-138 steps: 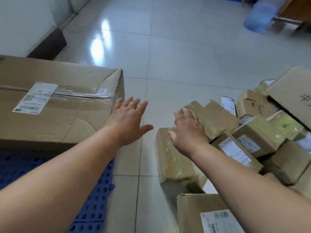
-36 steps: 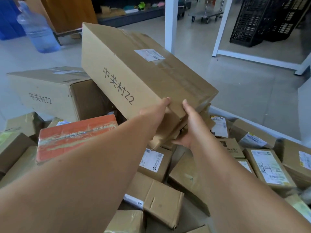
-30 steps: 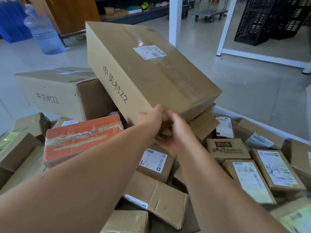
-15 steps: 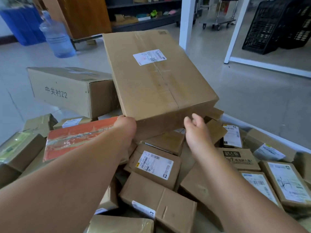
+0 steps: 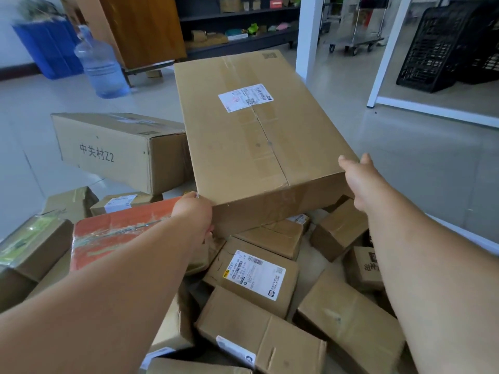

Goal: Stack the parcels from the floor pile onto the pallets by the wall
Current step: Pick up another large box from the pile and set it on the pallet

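A large flat cardboard box with a white label on top is held above the floor pile of parcels. My left hand grips its near left corner, fingers curled under the edge. My right hand holds its near right corner, thumb and fingers wrapped around the side. Below lie several small taped cartons, among them an orange-red parcel. No pallet is in view.
A long carton with black writing lies at the left behind the pile. A water jug, blue bins, a wooden cabinet, a white post and black crates stand further back on the tiled floor.
The big box has turned flat side up and come towards me. My hands have spread apart from its near middle to its two near corners.
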{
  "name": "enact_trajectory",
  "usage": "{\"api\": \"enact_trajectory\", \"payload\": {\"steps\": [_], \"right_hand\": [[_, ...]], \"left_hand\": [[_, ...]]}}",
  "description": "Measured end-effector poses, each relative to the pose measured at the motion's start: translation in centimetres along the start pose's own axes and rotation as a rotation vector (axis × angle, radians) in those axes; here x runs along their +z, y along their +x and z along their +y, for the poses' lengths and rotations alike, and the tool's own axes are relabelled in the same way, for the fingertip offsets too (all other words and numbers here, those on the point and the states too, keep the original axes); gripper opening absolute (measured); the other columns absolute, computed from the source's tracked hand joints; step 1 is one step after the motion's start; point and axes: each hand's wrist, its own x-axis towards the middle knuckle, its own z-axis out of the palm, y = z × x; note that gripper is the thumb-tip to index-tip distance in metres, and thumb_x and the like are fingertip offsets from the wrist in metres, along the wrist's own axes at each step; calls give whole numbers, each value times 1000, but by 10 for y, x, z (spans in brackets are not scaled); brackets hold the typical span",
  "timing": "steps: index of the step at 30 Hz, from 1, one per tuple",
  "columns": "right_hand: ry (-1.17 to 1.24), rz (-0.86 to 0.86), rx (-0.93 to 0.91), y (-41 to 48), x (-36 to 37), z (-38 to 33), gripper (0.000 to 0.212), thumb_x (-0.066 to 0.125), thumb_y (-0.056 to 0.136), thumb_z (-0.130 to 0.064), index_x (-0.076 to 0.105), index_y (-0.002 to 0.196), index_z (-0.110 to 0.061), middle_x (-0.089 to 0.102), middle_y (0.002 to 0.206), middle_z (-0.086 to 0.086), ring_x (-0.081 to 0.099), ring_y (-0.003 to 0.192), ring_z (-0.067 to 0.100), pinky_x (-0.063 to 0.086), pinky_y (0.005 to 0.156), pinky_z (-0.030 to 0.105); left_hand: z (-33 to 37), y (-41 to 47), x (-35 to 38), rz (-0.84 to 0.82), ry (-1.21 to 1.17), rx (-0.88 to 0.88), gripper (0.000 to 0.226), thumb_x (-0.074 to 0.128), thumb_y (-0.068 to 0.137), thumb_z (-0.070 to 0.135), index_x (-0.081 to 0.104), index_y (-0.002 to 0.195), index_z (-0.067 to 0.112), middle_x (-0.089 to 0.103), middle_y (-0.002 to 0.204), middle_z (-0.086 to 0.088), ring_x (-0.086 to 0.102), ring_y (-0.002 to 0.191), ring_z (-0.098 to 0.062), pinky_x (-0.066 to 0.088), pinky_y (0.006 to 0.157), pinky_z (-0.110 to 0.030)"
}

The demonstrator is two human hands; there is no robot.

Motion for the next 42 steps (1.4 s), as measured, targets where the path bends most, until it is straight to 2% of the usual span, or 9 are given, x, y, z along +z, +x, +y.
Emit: {"api": "enact_trajectory", "payload": {"steps": [5,7,9,10,15,18,24,29,42], "right_hand": [[-36,39,-55,1,-3,8,72,54,101,-35,13,158,-23,16,162,1,24,147,30,30,112,49],[-42,47,-52,0,-5,12,69,57,98,-39,23,156,-21,24,158,3,32,142,32,36,107,46],[-34,57,-59,-5,-9,16,63,61,95,-43,37,149,-21,36,147,5,45,128,30,42,93,40],[-24,65,-69,-8,-12,20,60,63,93,-43,42,145,-21,41,141,5,48,120,29,41,88,38],[190,104,-61,-31,-19,44,38,70,90,-33,44,116,-23,51,121,2,51,108,23,47,97,43],[341,95,-21,-52,-18,54,52,73,88,-33,45,128,-18,56,126,6,57,110,25,50,94,42],[345,97,18,-102,-30,46,66,76,75,-52,51,134,-39,54,137,-3,55,119,25,47,101,53],[268,85,-52,-139,-46,7,43,70,88,-40,54,127,-31,57,119,-4,54,110,21,45,100,45],[308,112,-224,-228,-70,-67,41,69,90,-36,52,126,-24,58,115,-5,51,97,12,36,86,34]], "left_hand": [[-10,-10,-4,-21,592,234,27,44,104,20,59,126,18,60,111,1,44,127,-19,25,109,-25],[-19,-17,-2,26,350,121,28,45,103,16,58,128,19,59,103,-1,49,120,-20,30,112,-29],[-20,-17,-3,12,-559,-85,34,41,103,14,51,135,20,60,115,-4,57,98,-22,49,94,-35],[-24,-23,-3,66,-681,-100,37,38,103,15,46,138,24,59,114,-5,57,88,-21,51,80,-33],[-43,-46,0,65,-630,-53,38,47,92,45,40,129,40,54,124,-7,55,114,-36,48,99,-49],[-46,-63,-10,65,-749,-28,38,51,81,59,37,112,41,53,120,-5,55,108,-29,48,97,-53],[-46,-93,-45,58,-824,49,30,54,97,40,36,117,25,54,102,4,54,92,-13,49,95,-47],[-65,-112,-63,-7,-871,-49,33,52,98,40,35,122,25,52,104,3,53,93,-20,48,96,-56],[-63,-177,-143,-49,-990,57,21,53,99,31,55,118,21,57,103,4,53,84,-14,48,78,-39]]}}
